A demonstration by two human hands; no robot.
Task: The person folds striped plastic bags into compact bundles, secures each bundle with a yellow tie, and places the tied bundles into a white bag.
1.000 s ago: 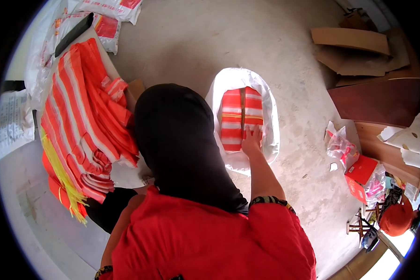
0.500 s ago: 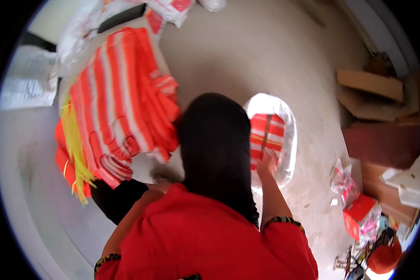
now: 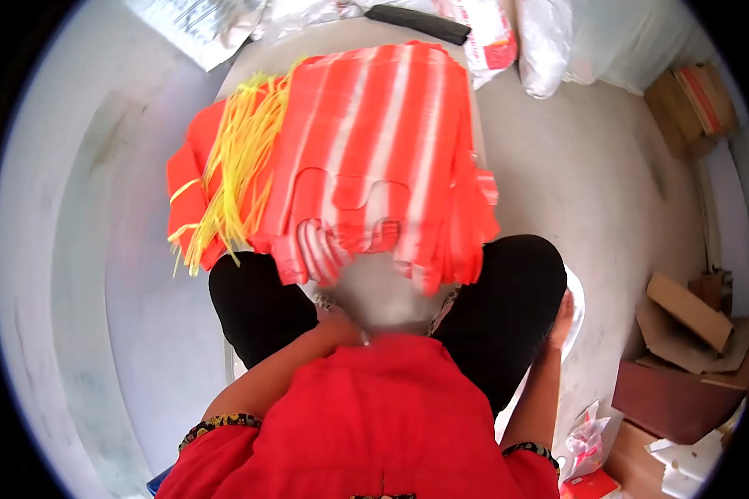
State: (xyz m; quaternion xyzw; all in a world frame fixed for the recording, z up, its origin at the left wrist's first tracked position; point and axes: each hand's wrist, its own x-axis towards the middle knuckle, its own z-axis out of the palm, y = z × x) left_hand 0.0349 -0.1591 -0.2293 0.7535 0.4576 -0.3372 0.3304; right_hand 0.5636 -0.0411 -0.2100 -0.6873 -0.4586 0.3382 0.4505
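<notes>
A thick stack of red-and-white striped plastic carrier bags (image 3: pixel 374 141) lies in front of me, its cut-out handle ends toward my lap. Yellow plastic strips (image 3: pixel 240 162) hang over its left side, across a plain red-orange bundle (image 3: pixel 193 170). My left hand (image 3: pixel 339 329) is at my lap, just below the handle ends; motion smears its fingers. Outside my right knee, my right hand (image 3: pixel 562 320) is down by a white container (image 3: pixel 576 308), mostly covered by my leg. Its fingers are largely hidden, and I cannot see what they touch.
A dark bar (image 3: pixel 418 23) lies beyond the stack, near white plastic sacks (image 3: pixel 545 41). At the right are an open cardboard box (image 3: pixel 686 320), a dark red box (image 3: pixel 678 399) and a clear plastic bag (image 3: pixel 587 441). A pale wall (image 3: pixel 83 274) stands at the left.
My view has swung from the right back to the stack. My right hand, earlier on a striped bundle inside the white container, is now mostly behind my knee. My left hand shows at my lap.
</notes>
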